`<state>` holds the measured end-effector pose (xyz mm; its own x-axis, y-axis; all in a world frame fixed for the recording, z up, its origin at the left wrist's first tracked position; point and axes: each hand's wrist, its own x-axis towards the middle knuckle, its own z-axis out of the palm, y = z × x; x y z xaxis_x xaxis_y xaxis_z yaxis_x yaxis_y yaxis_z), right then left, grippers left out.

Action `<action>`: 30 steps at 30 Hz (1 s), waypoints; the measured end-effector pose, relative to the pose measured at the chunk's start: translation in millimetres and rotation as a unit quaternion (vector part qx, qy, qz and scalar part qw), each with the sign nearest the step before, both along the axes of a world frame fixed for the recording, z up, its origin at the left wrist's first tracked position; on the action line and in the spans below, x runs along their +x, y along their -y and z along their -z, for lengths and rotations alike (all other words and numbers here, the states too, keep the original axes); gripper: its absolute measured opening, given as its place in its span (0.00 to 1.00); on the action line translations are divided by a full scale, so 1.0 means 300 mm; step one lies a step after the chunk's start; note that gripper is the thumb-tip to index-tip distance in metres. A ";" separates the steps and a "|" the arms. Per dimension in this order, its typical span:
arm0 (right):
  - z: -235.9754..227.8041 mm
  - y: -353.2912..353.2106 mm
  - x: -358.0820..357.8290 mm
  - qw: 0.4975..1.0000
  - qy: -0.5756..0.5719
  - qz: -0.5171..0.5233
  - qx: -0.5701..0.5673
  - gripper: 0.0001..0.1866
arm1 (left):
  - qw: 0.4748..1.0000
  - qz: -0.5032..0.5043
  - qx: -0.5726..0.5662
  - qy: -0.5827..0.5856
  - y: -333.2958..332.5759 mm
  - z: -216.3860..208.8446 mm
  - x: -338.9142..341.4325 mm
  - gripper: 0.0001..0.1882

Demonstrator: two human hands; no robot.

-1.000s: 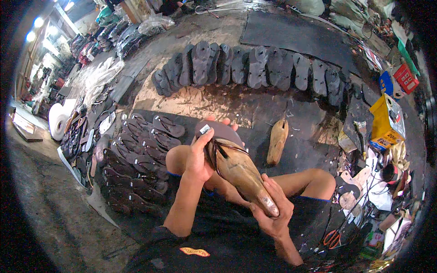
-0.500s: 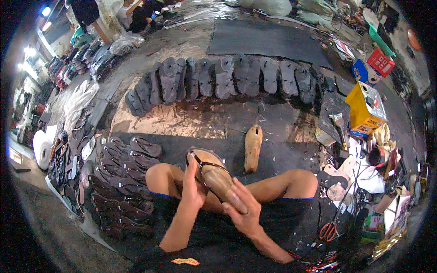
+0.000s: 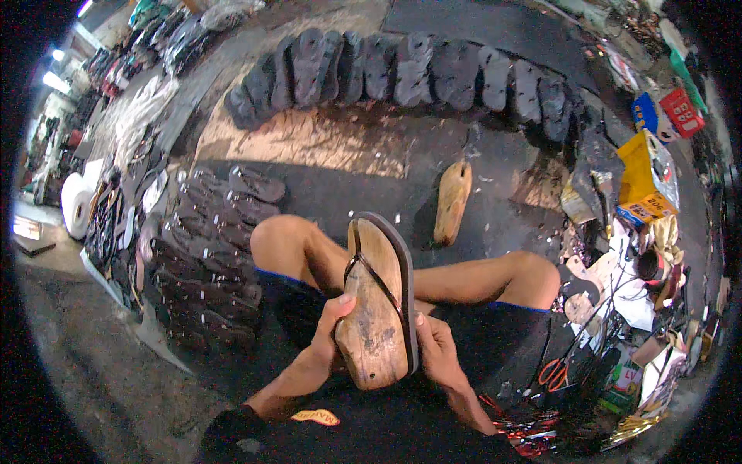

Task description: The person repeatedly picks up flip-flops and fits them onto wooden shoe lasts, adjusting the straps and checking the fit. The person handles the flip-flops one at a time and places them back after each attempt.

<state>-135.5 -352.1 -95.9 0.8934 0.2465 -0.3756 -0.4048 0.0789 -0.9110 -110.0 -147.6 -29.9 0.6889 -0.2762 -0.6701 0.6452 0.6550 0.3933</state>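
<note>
Head view, left hand [image 3: 334, 321] and right hand [image 3: 434, 349], fingers pressed around wooden sandal last [image 3: 374, 309], upright over lap

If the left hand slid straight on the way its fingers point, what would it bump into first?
The left hand already presses the wooden form holding the sandal; its fingers point up and right into it. Beyond that probably the shin, though depth is unclear.

Wooden sandal form [image 3: 376, 309] with black sole and strap, upright over lap.

Left hand [image 3: 328, 329] and right hand [image 3: 434, 348] grip a wooden last [image 3: 375, 309] wearing a black sandal, over crossed legs. Another last [image 3: 451, 201] lies on the floor, beside rows of soles [image 3: 402, 69].
</note>
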 end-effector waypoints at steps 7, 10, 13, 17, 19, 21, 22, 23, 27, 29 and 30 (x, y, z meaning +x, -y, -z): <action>-0.082 0.064 -0.150 0.969 -0.140 -0.085 0.186 0.23 | 0.997 0.006 -0.071 0.027 -0.050 0.027 -0.156 0.40; -0.082 -0.001 -0.132 0.985 -0.042 -0.010 0.164 0.19 | 0.991 0.068 -0.026 0.108 -0.055 -0.034 -0.121 0.41; -0.123 -0.088 -0.054 0.973 -0.138 0.121 0.141 0.15 | 0.970 0.108 0.054 0.209 0.003 -0.155 -0.041 0.43; 0.090 -0.086 -0.057 0.928 -0.218 0.245 0.176 0.14 | 0.958 0.093 0.231 0.143 0.065 0.037 0.005 0.40; 0.072 -0.055 -0.030 0.948 -0.130 0.238 0.167 0.19 | 0.970 0.063 0.153 0.179 0.083 0.051 0.074 0.33; 0.006 -0.035 -0.026 0.975 0.009 0.216 0.055 0.26 | 0.971 0.011 0.166 0.169 0.105 0.046 0.101 0.29; -0.075 -0.038 -0.019 0.985 0.025 0.160 0.056 0.47 | 0.971 0.004 0.151 0.184 0.113 0.044 0.118 0.33; -0.091 -0.041 0.007 0.989 0.085 0.119 0.008 0.54 | 0.960 0.012 0.187 0.206 0.121 0.058 0.112 0.35; -0.116 0.011 0.077 0.994 0.080 0.031 0.072 0.73 | 0.947 0.066 0.141 0.280 0.080 0.087 0.125 0.28; -0.061 0.039 0.072 0.989 0.064 0.037 0.129 0.68 | 0.817 0.247 0.433 0.289 0.021 0.017 0.135 0.20; -0.066 0.046 0.064 0.984 0.004 0.028 0.174 0.65 | 0.805 0.250 0.443 0.306 0.015 0.010 0.135 0.18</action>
<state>-116.3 -366.0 -76.2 0.9118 0.3085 -0.2710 -0.3843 0.4087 -0.8278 -69.5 -152.0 -32.9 0.9158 -0.2222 -0.3345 0.2491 -0.3389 0.9072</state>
